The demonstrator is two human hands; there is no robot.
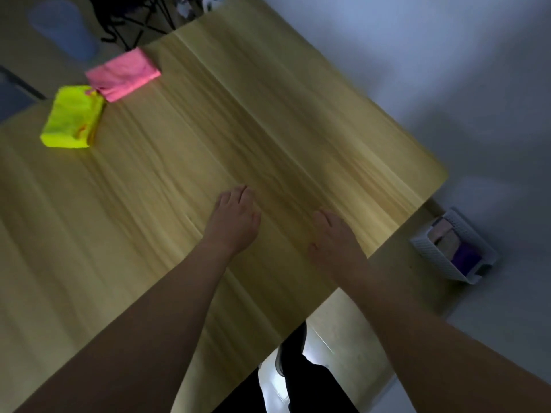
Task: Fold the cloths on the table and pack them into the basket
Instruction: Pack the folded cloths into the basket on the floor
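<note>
Two folded cloths lie at the far left of the wooden table (268, 129): a pink cloth (123, 74) and, just in front of it, a bright yellow cloth (71, 117); their corners touch. My left hand (234, 220) and my right hand (335, 241) hover over the bare table near its right edge, fingers relaxed, holding nothing. Both are far from the cloths. A white woven basket (423, 244) stands on the floor beyond the table's right edge, with beige and purple folded cloths inside.
A pale blue stool or bin (64, 28) and dark tripod legs (134, 19) stand beyond the table's far end. A grey wall runs along the right side. My legs in dark trousers (298, 377) show below the near table edge.
</note>
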